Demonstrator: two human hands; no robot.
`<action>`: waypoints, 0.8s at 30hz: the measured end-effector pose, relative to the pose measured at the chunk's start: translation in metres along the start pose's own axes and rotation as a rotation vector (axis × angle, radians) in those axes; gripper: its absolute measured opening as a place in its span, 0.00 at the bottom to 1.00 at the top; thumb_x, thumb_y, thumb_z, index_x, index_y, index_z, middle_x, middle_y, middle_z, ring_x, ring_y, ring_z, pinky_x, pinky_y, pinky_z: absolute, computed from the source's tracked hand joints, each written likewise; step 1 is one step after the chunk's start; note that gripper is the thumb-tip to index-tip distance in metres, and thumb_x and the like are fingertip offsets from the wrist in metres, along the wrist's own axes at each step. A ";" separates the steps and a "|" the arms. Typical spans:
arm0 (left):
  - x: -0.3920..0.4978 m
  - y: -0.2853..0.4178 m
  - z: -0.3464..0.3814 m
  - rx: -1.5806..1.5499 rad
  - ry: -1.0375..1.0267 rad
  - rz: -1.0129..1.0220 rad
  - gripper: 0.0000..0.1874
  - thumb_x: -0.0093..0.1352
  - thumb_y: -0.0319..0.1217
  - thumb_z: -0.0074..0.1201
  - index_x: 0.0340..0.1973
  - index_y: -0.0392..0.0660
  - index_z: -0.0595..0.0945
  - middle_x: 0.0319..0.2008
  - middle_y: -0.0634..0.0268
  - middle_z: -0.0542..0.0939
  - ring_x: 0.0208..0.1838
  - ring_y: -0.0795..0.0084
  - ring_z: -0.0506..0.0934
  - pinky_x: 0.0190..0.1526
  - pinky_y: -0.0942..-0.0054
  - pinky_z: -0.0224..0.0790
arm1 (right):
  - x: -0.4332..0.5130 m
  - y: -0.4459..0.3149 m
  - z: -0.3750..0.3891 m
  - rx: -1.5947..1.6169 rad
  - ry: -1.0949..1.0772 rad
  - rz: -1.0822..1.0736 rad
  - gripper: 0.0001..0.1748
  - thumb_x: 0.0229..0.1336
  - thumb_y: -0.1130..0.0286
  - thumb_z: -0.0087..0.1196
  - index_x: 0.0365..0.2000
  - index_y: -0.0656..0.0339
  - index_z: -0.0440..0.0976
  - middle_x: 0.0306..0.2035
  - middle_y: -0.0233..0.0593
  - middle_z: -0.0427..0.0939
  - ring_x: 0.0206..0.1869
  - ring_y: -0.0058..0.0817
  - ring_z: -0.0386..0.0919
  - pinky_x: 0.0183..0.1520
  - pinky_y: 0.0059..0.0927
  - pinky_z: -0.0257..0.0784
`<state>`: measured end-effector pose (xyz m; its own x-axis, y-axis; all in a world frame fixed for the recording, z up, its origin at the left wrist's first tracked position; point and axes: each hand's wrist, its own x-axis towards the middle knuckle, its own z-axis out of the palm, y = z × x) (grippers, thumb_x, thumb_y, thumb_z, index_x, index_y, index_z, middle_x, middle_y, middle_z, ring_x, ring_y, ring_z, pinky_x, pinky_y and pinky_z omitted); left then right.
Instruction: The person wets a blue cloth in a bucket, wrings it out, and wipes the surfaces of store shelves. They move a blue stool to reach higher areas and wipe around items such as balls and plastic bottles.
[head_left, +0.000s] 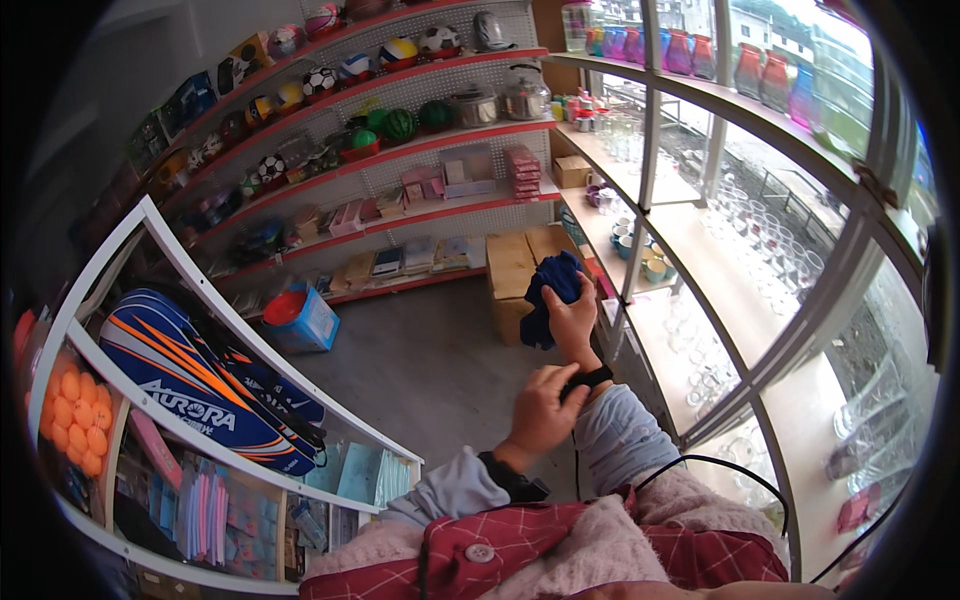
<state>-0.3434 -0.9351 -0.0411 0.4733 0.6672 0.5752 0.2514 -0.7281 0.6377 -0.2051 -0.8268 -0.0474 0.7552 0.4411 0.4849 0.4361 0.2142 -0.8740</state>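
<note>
A crumpled dark blue cloth (553, 289) is held up in my right hand (574, 315), with the thumb and fingers closed around it. Beneath it stands a brown cardboard box (510, 262) on the floor. My left hand (541, 416) is at my right wrist, its fingers at the black wristband (596, 377) there; whether they pinch the band is hard to tell. Another black band circles my left wrist. Both forearms wear light blue sleeves, over a red checked garment.
Red-edged shelves (420, 142) across from me hold balls, pots and boxes. To the right, wooden shelves (686, 240) in a metal frame carry glassware and cups. A white-framed rack (247, 480) with a racket bag (202, 390) stands left. A blue bin (319, 322) sits on the floor.
</note>
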 end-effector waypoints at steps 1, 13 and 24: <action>0.009 -0.003 0.003 0.040 0.019 0.016 0.21 0.63 0.32 0.60 0.49 0.36 0.77 0.42 0.51 0.77 0.47 0.53 0.76 0.47 0.60 0.70 | 0.003 0.004 0.017 -0.010 -0.018 0.006 0.37 0.42 0.56 0.68 0.52 0.60 0.69 0.43 0.54 0.79 0.47 0.51 0.77 0.50 0.43 0.71; 0.128 -0.143 -0.030 -0.039 -0.024 -0.096 0.11 0.56 0.32 0.60 0.31 0.41 0.80 0.31 0.55 0.80 0.39 0.52 0.78 0.41 0.60 0.70 | 0.068 0.037 0.191 -0.117 -0.097 0.030 0.37 0.44 0.54 0.65 0.53 0.59 0.68 0.45 0.53 0.78 0.48 0.51 0.77 0.51 0.44 0.71; 0.197 -0.245 -0.046 -0.161 -0.286 -0.419 0.14 0.60 0.35 0.56 0.22 0.34 0.80 0.17 0.54 0.78 0.22 0.69 0.77 0.27 0.66 0.66 | 0.074 0.074 0.309 -0.392 -0.552 -0.103 0.38 0.44 0.56 0.65 0.55 0.56 0.65 0.44 0.51 0.77 0.45 0.49 0.77 0.47 0.46 0.73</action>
<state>-0.3505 -0.6180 -0.0607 0.5770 0.8098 0.1065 0.3459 -0.3604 0.8663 -0.2688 -0.5091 -0.0857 0.3859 0.8372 0.3874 0.7155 -0.0066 -0.6985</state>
